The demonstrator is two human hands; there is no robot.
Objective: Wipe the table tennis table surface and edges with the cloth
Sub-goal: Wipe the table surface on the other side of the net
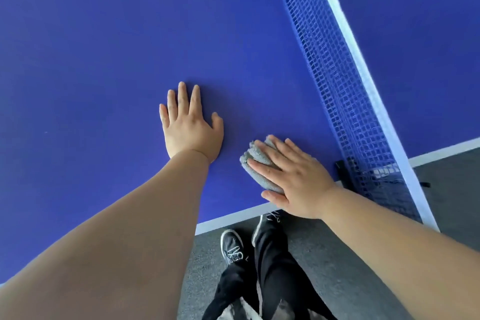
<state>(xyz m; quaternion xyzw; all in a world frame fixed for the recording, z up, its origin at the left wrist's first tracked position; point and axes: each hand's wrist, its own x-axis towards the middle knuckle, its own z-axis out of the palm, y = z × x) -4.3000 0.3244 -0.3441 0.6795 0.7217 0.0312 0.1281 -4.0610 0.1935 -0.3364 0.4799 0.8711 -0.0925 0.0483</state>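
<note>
Mid-wipe: right hand (298,182) pressing folded grey cloth (256,154), fingers straight, onto blue table tennis table (104,47). Left hand (192,132) splayed, empty. Next, likely: white edge (228,219).

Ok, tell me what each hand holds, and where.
Nothing gripped: right hand presses flat atop the folded grey cloth; left hand lies flat on the blue table.

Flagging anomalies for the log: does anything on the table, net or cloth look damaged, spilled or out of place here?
Nothing stands out. The left hand lies flat on the blue table, the right hand presses the folded grey cloth near the white edge line, and the net looks intact.
</note>
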